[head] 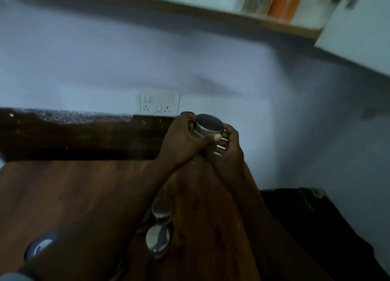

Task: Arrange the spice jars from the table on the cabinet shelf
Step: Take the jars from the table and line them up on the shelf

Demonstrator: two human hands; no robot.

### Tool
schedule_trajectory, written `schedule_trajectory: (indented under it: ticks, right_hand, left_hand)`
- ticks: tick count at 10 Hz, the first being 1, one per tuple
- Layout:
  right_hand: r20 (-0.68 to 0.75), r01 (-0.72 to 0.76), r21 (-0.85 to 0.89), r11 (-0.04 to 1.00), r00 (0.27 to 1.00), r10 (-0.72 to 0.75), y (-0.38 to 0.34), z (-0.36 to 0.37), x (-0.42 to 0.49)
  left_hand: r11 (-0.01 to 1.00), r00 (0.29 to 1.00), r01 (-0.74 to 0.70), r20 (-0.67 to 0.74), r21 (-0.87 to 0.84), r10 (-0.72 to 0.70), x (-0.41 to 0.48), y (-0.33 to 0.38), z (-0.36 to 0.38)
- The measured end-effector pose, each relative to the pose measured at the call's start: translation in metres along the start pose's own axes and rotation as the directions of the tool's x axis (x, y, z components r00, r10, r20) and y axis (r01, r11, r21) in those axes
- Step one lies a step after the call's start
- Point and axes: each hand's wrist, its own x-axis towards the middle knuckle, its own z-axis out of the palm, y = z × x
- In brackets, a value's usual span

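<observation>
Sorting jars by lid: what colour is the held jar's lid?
Shiny silver metal; the lid shows best in the head view.

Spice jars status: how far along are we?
Done: an orange-filled jar and a blurred clear jar stand on the cabinet shelf. In hand: left hand and right hand both grip a metal-lidded jar in the air. Left: two lidded jars on the table, plus a blurred round thing near its left edge, possibly a third.

Shiny polished metal lid (209, 122) on the held jar (197, 133), see-through body, glass or plastic, hard to say. Same mirror-ish metal for the table jars' lids (162, 210) (157, 239). Dark wood-grain table (84, 196), smooth, slight sheen. Speckled stone-looking counter (73, 116). Matt painted wall (105, 59), white plastic socket plate (159, 103).
</observation>
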Motion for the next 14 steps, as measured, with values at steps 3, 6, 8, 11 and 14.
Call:
schedule_trajectory:
  ticks: [3,6,8,11,14]
  right_hand:
    - [-0.192,0.348,0.252,0.903,0.933,-0.306,-0.109,-0.026,0.1]
    - [-0.267,0.546,0.169,0.821,0.827,-0.495,-0.204,-0.061,0.197]
    - [-0.144,0.481,-0.044,0.876,0.864,-0.482,-0.227,-0.068,0.287]
    - [-0.148,0.341,-0.287,0.895,0.908,-0.393,-0.212,-0.065,0.359]
    - [-0.176,0.364,-0.53,0.766,0.836,-0.52,-0.206,-0.064,0.372]
  left_hand:
    - [0.951,0.985,-0.154,0.032,-0.267,0.168,0.083,0.093,-0.061]
    - [0.915,0.919,-0.384,-0.144,-0.122,0.367,0.185,0.175,-0.08]
    - [0.943,0.931,-0.311,-0.165,0.115,0.327,0.269,0.191,-0.076]
    - [0.93,0.984,-0.179,0.056,0.321,0.17,0.327,0.175,-0.052]
    - [0.912,0.985,-0.118,0.16,0.392,0.059,0.348,0.169,-0.041]
